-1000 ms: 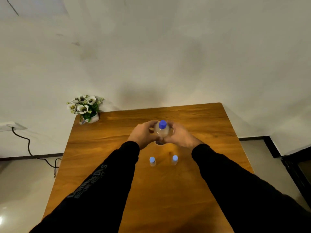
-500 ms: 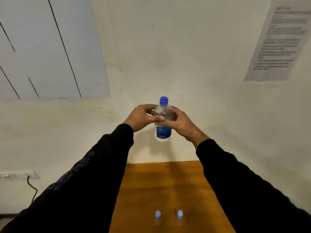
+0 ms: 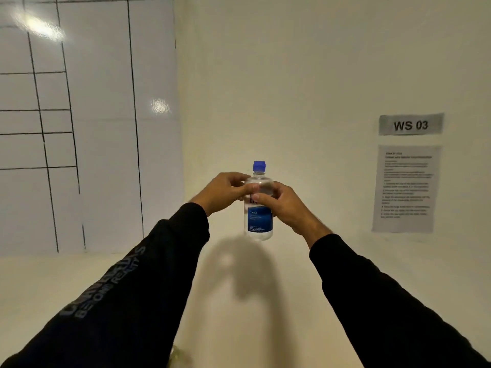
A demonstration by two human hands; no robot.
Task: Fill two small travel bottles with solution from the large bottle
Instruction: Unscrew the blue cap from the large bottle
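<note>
I grip the large bottle (image 3: 258,205) upright at centre, left hand (image 3: 221,191) at nine o'clock, right hand (image 3: 283,203) at three. Its blue cap (image 3: 259,166) is on; I judge nothing poured, travel bottles out of view.

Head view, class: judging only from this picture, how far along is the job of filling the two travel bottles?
Done: only the pick-up. The clear plastic large bottle with the blue label is held upright in the air by the left hand and right hand, each with a grip round its upper body. In hand: nothing is opened, as its blue cap is on. Left: uncapping and both fills; the small bottles are out of view.
</note>
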